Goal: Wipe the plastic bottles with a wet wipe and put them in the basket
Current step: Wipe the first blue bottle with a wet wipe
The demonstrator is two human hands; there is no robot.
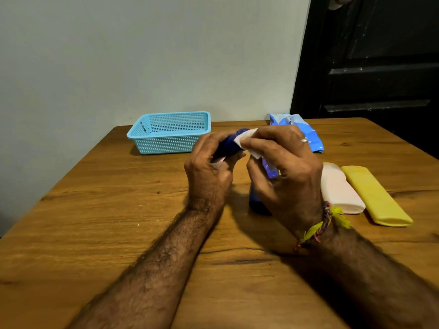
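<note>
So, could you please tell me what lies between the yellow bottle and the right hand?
The pink bottle lies there on its side, beside the yellow bottle and partly behind the right hand, as the head view shows.

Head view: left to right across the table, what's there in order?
Blue basket → left hand gripping the blue bottle → right hand with the wet wipe → white bottle → yellow bottle.

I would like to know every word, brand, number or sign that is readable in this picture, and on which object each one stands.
None can be read.
Blue wipes pack: white patches only, too blurred to read.
Blue bottle in the hands: no lettering shows.
White bottle, yellow bottle, basket: no print visible.
</note>
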